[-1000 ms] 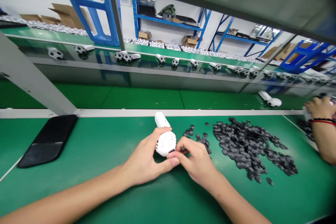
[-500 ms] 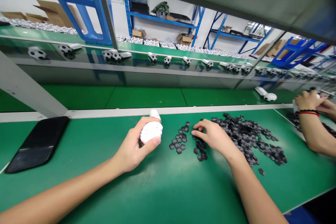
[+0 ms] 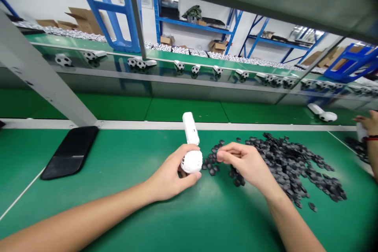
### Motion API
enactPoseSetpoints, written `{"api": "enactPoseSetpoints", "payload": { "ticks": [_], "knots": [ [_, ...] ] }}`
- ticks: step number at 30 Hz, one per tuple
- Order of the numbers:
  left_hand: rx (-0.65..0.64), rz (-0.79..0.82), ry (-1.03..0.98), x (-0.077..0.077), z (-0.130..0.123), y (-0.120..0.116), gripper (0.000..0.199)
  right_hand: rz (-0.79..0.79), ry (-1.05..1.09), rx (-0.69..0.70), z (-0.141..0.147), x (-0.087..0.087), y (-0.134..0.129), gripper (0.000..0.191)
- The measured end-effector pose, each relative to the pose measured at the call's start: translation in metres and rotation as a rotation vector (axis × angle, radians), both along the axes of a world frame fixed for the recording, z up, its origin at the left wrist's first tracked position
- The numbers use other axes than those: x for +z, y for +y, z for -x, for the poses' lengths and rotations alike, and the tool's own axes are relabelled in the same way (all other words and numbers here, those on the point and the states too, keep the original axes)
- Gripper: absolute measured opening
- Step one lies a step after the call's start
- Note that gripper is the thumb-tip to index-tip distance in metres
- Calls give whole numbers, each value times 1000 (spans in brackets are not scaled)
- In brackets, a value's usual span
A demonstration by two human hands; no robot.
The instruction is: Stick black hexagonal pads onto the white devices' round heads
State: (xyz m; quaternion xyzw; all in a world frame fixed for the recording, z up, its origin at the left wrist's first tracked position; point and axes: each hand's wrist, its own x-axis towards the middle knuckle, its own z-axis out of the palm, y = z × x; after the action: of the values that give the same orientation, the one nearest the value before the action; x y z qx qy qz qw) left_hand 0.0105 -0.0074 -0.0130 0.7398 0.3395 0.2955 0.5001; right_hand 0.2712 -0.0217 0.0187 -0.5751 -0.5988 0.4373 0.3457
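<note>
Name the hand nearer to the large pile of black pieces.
Right. The right hand is at the left edge of the large black pile; the left hand is farther left, holding the white ball-shaped part.

White device (image 3: 192,136): 1 round head, handle pointing away
Black pieces (image 3: 283,165): small, flat, heaped and scattered on tabletop (image 3: 130,151)

Plenty of room on the green tabletop (image 3: 180,222) close to me, but the black pieces (image 3: 288,167) clog the right and a slanted post (image 3: 51,76) blocks the far left.
</note>
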Motion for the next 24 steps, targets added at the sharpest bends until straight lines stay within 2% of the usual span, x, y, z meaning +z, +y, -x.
{"api": "enactPoseSetpoints", "payload": {
  "ticks": [4, 8, 13, 17, 24],
  "knots": [
    [-8, -137, 11, -5, 0, -1, 49, 103, 119, 120, 23, 1, -12, 26],
    [-15, -164, 23, -6, -1, -2, 50, 132, 171, 125, 39, -8, -16, 25],
    [-11, -173, -15, -2, -2, -1, 58, 58, 182, 55, 52, -17, -19, 24],
    [37, -126, -4, -1, -3, -1, 60, -2, 79, 28, 59, -17, -22, 28],
    [102, -138, -25, 2, -7, -7, 38, -82, -52, 60, 60, -21, -23, 32]
  ]
}}
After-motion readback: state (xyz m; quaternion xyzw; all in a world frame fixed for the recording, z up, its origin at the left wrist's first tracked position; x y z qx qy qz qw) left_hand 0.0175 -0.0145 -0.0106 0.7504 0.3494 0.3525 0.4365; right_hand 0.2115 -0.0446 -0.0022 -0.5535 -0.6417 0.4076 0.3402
